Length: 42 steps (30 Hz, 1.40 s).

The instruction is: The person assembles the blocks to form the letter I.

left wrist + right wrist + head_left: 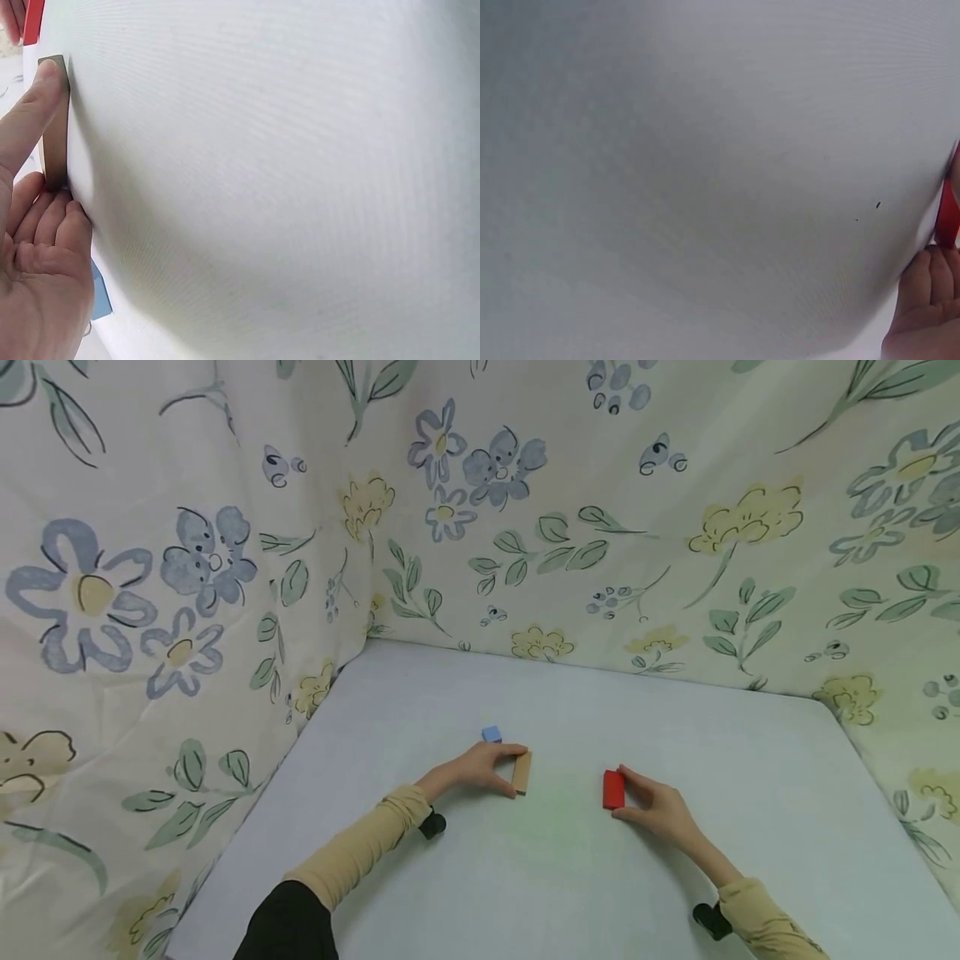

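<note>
My left hand [480, 767] pinches a tan wooden block [522, 773] by its two ends, thumb at the near end and fingers at the far end. In the left wrist view the thumb lies against one end of the wooden block [55, 142], low over the white surface. Across from it, my right hand [660, 806] holds a red block [614, 790] the same way, thumb near and fingers far. Only part of the red block [948, 214] shows at the right edge of the right wrist view. A small blue block [491, 734] sits just beyond the left hand, untouched.
The white table [555, 893] runs back to a flower-printed cloth [570, 585] hanging behind it and along the sides. A gap of bare table lies between the wooden and red blocks. Dark wrist cameras [432, 825] are strapped at both wrists.
</note>
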Each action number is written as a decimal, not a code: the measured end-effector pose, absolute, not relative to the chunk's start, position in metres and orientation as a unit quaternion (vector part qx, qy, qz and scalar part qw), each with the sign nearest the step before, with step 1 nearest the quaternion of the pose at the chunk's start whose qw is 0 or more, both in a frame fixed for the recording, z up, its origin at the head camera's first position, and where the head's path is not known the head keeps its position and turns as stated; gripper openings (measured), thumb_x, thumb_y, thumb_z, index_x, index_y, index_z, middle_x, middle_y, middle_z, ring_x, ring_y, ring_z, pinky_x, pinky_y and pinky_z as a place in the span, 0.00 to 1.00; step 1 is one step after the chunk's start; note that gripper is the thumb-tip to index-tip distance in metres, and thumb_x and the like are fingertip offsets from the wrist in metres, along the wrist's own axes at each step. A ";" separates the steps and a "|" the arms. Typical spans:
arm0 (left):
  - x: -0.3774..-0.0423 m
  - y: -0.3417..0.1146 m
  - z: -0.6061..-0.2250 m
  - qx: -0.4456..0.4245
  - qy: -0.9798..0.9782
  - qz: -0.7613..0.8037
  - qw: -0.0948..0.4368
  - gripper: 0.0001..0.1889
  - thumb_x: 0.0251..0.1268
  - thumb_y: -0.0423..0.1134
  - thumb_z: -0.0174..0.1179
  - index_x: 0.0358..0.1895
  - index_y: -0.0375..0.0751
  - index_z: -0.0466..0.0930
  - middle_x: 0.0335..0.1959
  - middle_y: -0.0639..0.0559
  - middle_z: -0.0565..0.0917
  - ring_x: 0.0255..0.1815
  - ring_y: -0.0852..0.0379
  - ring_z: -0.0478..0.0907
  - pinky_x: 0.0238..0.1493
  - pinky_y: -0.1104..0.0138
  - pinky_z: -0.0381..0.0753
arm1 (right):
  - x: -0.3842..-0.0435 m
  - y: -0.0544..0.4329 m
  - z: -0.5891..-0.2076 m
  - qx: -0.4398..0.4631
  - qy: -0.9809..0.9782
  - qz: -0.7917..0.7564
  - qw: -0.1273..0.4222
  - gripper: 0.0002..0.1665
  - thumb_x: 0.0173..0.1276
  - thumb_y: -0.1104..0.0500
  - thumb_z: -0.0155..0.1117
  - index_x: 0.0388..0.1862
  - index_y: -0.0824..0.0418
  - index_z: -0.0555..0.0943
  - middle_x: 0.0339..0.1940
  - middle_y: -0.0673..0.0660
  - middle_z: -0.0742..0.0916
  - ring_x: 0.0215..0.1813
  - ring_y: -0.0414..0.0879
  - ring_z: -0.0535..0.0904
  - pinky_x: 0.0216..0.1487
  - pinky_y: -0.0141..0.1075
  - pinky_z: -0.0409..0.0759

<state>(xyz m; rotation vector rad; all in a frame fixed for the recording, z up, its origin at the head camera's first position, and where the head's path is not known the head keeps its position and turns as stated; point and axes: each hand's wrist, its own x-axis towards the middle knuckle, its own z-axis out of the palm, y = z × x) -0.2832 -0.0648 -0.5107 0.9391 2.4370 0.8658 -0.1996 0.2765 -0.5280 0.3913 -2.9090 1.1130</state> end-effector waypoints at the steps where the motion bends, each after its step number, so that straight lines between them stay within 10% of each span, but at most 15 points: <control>1: -0.283 -0.065 -0.511 0.335 0.869 0.308 0.194 0.42 0.49 0.44 0.73 0.70 0.46 0.64 0.70 0.50 0.68 0.73 0.54 0.61 0.72 0.61 0.63 | -0.199 0.276 -0.528 0.124 -0.927 0.354 0.002 0.45 0.50 0.56 0.77 0.66 0.66 0.69 0.64 0.67 0.76 0.66 0.63 0.70 0.62 0.54 0.71; 42: -0.281 -0.065 -0.508 0.338 0.871 0.303 0.188 0.41 0.49 0.43 0.73 0.69 0.45 0.65 0.70 0.50 0.68 0.72 0.54 0.62 0.71 0.61 0.64 | -0.198 0.262 -0.503 0.126 -0.897 0.424 -0.017 0.46 0.51 0.59 0.76 0.67 0.69 0.67 0.64 0.68 0.75 0.63 0.61 0.74 0.53 0.41 0.78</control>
